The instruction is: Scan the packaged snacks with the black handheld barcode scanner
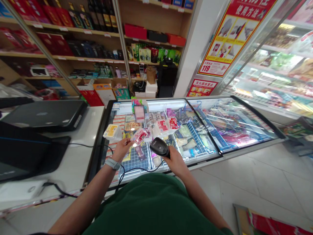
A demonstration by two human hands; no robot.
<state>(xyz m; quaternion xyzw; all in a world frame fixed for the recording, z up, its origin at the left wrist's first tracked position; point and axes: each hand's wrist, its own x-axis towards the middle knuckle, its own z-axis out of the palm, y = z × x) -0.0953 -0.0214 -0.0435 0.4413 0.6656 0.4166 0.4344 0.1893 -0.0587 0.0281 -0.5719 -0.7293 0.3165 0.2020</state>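
My left hand (120, 150) pinches the edge of a flat card (139, 136), white with red and pink print, above the glass lid of a chest freezer. A black handheld barcode scanner (158, 146) is gripped in my right hand (174, 160), its head turned toward the card. Its cable (146, 170) runs left across the freezer. Past the card, stacks of similar red-and-white cards (161, 126) lie on the glass. A stack with a yellow top (111, 131) sits to the left. Small lettering on the cards is unreadable.
The chest freezer (221, 154) holds packaged food in blue wire baskets. On the left, a counter (84, 153) carries a black machine (46, 114) and a white box (22, 190). Shelves of bottles and boxes stand behind. A colourful item (136, 103) rests near the freezer's back edge.
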